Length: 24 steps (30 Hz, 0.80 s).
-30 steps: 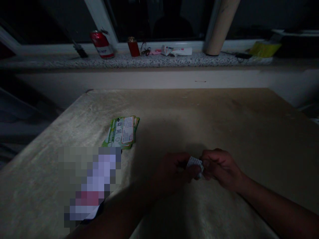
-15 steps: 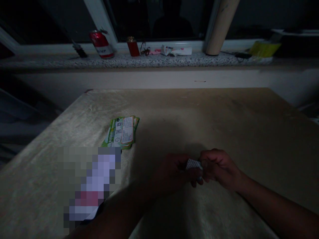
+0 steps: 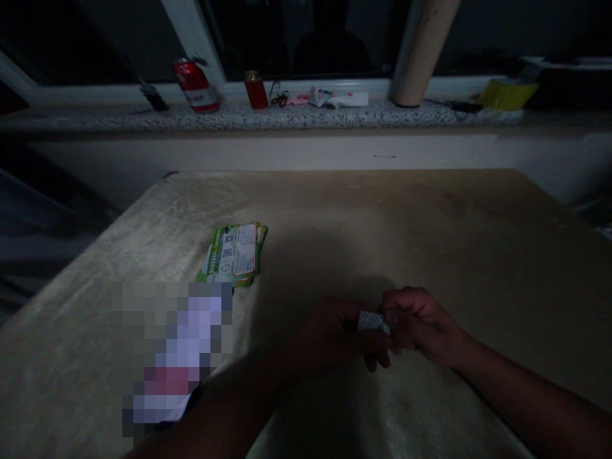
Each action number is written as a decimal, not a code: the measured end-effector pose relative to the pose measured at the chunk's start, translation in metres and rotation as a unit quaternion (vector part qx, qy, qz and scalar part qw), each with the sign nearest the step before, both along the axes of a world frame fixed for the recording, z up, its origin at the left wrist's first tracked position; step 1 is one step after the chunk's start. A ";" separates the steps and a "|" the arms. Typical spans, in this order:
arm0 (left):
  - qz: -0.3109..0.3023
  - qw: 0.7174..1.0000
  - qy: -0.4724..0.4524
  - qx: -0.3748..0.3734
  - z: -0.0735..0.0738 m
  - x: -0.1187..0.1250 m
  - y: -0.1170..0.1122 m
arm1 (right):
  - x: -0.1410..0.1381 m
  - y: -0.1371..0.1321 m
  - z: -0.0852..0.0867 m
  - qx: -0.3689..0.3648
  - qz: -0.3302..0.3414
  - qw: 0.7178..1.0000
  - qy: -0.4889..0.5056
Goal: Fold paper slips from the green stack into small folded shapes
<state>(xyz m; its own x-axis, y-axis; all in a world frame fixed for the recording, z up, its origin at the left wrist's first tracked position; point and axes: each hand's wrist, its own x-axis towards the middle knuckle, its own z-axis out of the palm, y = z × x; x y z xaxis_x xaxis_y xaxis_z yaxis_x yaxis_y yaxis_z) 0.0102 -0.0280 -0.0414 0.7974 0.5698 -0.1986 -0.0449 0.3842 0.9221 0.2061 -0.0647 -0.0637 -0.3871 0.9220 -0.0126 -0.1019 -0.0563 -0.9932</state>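
Both my hands meet low over a pale wooden table (image 3: pixel 430 217) in dim light. My left hand (image 3: pixel 335 335) and my right hand (image 3: pixel 421 325) are closed together on a small white patterned packet (image 3: pixel 371 321), pinched between their fingertips. Only a small part of the packet shows between the fingers. To the left on the table lies a green and white printed card packet (image 3: pixel 234 253).
A blurred flat item (image 3: pixel 176 357) lies near the table's front left. Behind the table runs a speckled stone window sill (image 3: pixel 287 116) with a red can (image 3: pixel 196 86), a small red container (image 3: pixel 256 90), a cardboard tube (image 3: pixel 421 54), wrappers (image 3: pixel 339 98) and a yellow item (image 3: pixel 507 94).
The white packet has been folded smaller and sunk lower between my fingers. My hands have closed in slightly; nothing else on the table has moved.
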 end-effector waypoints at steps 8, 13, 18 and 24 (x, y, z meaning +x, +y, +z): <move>-0.024 1.000 -0.008 -0.017 -0.005 -0.001 0.004 | 0.001 0.001 -0.001 -0.054 -0.013 0.996 0.064; -0.034 0.999 -0.020 -0.022 -0.004 -0.003 0.003 | -0.002 0.003 0.000 -0.088 0.012 0.993 0.081; -0.047 0.998 -0.028 -0.033 -0.006 -0.003 0.006 | 0.000 0.006 -0.001 -0.105 0.003 0.985 0.137; -0.028 0.999 -0.009 0.014 -0.008 -0.006 0.007 | 0.004 0.007 0.002 -0.028 -0.043 0.996 0.072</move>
